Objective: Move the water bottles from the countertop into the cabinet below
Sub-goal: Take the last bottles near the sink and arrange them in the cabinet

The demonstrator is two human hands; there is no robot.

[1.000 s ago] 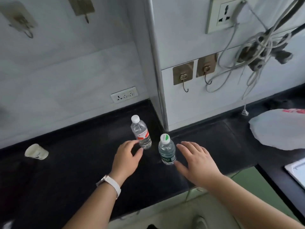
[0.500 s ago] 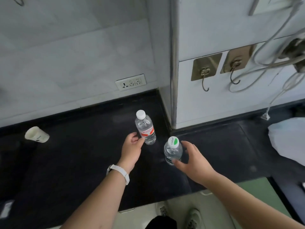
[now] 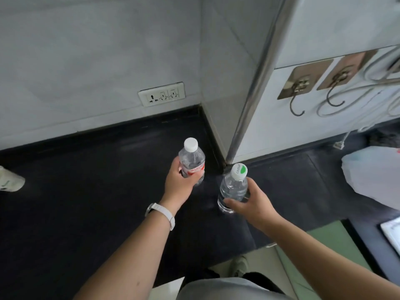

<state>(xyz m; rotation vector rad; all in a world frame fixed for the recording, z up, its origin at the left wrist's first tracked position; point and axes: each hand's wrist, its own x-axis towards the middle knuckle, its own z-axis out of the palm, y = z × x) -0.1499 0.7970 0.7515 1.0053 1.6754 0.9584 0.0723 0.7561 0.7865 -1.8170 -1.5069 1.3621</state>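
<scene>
Two clear water bottles stand out over the black countertop (image 3: 86,213). The red-labelled bottle (image 3: 191,158) has a white cap, and my left hand (image 3: 178,184) grips it around the label. The other bottle (image 3: 234,187) has a white-and-green cap; my right hand (image 3: 252,202) holds it around its lower body. Both bottles are upright, slightly tilted. Whether their bases still touch the counter I cannot tell. The cabinet below is hidden under the countertop edge.
A paper cup (image 3: 9,180) lies on its side at the far left. A white plastic bag (image 3: 374,174) sits at the right, papers (image 3: 392,234) beyond it. A steel corner post (image 3: 253,100) rises behind the bottles. Hooks and cables hang on the right wall (image 3: 337,87).
Both hands reached forward and closed around the bottles. The left now wraps the red-labelled bottle, the right the green-capped one. The view has moved closer.
</scene>
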